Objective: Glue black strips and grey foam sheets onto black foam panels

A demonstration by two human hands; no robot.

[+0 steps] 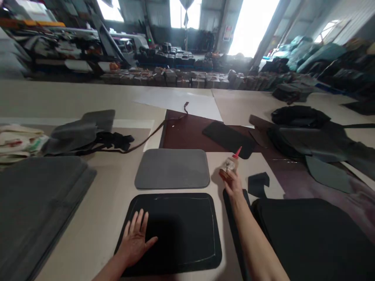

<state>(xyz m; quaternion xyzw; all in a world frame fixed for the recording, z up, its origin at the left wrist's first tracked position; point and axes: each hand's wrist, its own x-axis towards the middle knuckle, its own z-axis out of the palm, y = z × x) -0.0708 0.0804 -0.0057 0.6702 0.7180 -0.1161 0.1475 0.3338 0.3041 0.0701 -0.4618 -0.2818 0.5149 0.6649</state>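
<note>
My left hand point(137, 239) lies flat with fingers apart on the left part of a black rounded panel point(181, 230). A thin pale line runs just inside the panel's top and right edges. My right hand point(231, 181) is wrapped round a small bottle point(227, 165) with a red pointed nozzle, tilted with its tip up and to the right. The bottle is above the table, right of a grey rounded panel point(172, 168) that lies beyond the black one. Under my right forearm runs a long black strip point(233, 218), partly hidden.
A stack of grey sheets point(38, 207) stands at the left, and a stack of black panels point(313, 234) at the right. A black scrap point(258, 184) and a dark rectangular piece point(225, 136) lie beyond my right hand. A brown cord point(152, 133) crosses the table.
</note>
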